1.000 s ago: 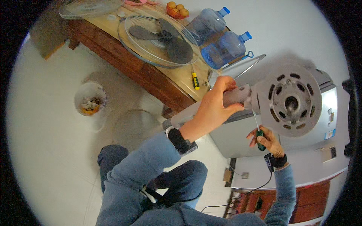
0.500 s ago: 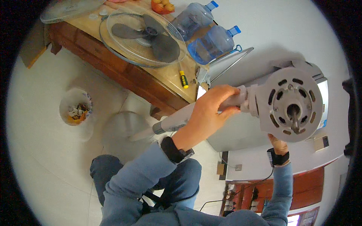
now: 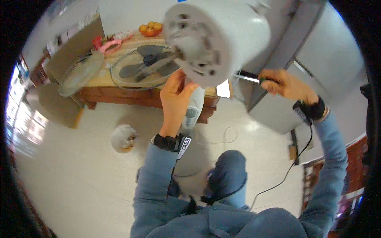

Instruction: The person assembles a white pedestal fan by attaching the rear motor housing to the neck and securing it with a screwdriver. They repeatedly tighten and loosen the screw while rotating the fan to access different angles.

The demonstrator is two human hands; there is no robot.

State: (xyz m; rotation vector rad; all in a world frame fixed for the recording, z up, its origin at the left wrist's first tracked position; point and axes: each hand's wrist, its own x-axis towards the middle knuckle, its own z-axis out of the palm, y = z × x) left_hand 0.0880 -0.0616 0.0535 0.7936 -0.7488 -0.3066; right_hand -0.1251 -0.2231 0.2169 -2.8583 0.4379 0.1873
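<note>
A white standing fan's motor head [image 3: 248, 39] fills the upper middle, tilted, with its slotted front plate facing left and the bare shaft [image 3: 180, 53] sticking out. Just below it my left hand [image 3: 174, 99] is closed round the neck, above the grey control panel [image 3: 191, 114]. My right hand [image 3: 287, 85] is off to the right, wrapped round the dark green handle of a screwdriver; the metal shaft [image 3: 248, 77] points left toward the back of the motor head. The head hides part of the table behind.
On the wooden table [image 3: 123, 95] lie fan blades [image 3: 149, 59] in a wire guard, another guard [image 3: 81, 73] and a bowl of orange fruit [image 3: 151, 28]. A waste bin [image 3: 121, 137] stands on the floor. A grey cabinet-like appliance [image 3: 274, 109] is at right; a cable crosses the floor.
The motor head has moved up and left in view and turned leftward. My right hand has come out from behind it to the right, with a screwdriver now showing in it.
</note>
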